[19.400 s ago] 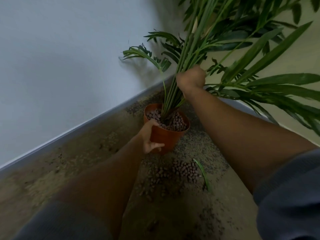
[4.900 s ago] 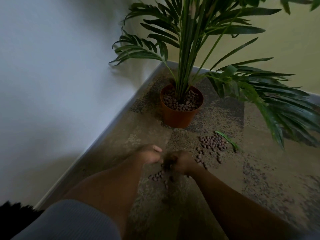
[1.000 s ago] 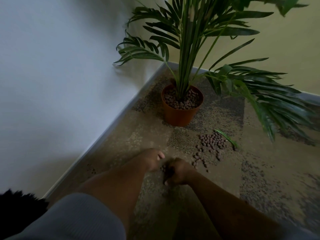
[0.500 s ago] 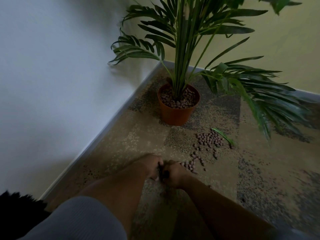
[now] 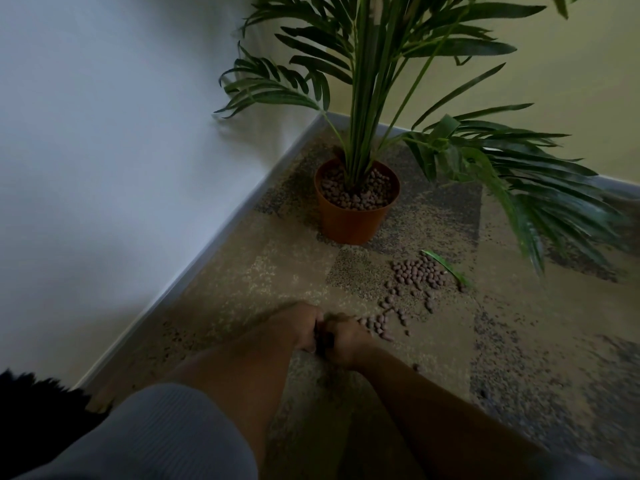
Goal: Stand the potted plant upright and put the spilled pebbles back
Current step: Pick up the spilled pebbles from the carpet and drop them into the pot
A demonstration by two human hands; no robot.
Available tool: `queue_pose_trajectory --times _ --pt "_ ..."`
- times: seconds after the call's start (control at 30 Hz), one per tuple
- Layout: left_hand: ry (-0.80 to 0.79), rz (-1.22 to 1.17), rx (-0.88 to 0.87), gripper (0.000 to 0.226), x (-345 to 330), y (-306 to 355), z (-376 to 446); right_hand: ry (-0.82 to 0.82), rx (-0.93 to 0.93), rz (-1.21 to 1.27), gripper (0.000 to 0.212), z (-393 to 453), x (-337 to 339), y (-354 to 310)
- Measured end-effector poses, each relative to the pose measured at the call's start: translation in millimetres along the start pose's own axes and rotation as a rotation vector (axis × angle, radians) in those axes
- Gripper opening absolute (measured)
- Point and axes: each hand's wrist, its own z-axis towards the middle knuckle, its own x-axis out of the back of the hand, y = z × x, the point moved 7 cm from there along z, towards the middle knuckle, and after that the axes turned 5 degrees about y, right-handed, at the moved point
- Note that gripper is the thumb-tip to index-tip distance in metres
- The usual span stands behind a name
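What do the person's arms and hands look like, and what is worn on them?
Both forearms are bare down to the hands. The left hand and the right hand show no gloves; rings or a watch cannot be made out in the dim light. A grey ribbed sleeve covers the left upper arm. A grey sleeve edge shows on the right arm.

1. A white wall [image 5: 104,133] fills the left side and meets a pale yellow-green wall [image 5: 571,81] in the corner at the top.
2. A grey skirting board [image 5: 207,244] runs along the foot of the white wall, and another stretch [image 5: 620,183] lines the yellow-green one.
3. The floor [image 5: 519,323] is a mottled carpet, tan with darker speckled grey patches.
4. The light is dim and soft, with faint shadows on the white wall.
5. A dark, blurred shape [image 5: 31,410] sits at the lower left edge; what it is cannot be told.
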Motion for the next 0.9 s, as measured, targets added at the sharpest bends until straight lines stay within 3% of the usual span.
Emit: queue_pose_trajectory --times 0.27,0.43,0.57,0.7,0.8,0.9 --pt "-0.022 -0.084 0.048 0.015 -0.7 -0.8 -0.8 -0.013 0.006 0.024 0.03 1.3 2.4 -0.5" --pt "-0.032 -0.154 0.077 0.017 -2.7 -4.0 1.4 0.014 -0.045 0.12 0.026 0.9 6.1 2.8" --pt "-0.044 -0.275 0.135 0.02 -5.7 -5.2 7.4 0.059 -0.168 0.289 0.026 0.0 7.8 11.2" --pt "-0.085 -0.52 0.197 0.015 -10.7 -3.9 11.8 0.077 -0.357 0.535 0.009 -1.0 9.6 21.5" --pt "-0.095 -0.657 0.252 0.023 -12.4 -4.1 13.6 0.024 -0.537 0.813 0.027 -2.8 2.1 28.6" --pt "-0.1 -0.808 0.306 0.026 -13.1 -1.7 13.4 -0.001 -0.632 1.026 0.03 -4.7 -2.5 28.1"
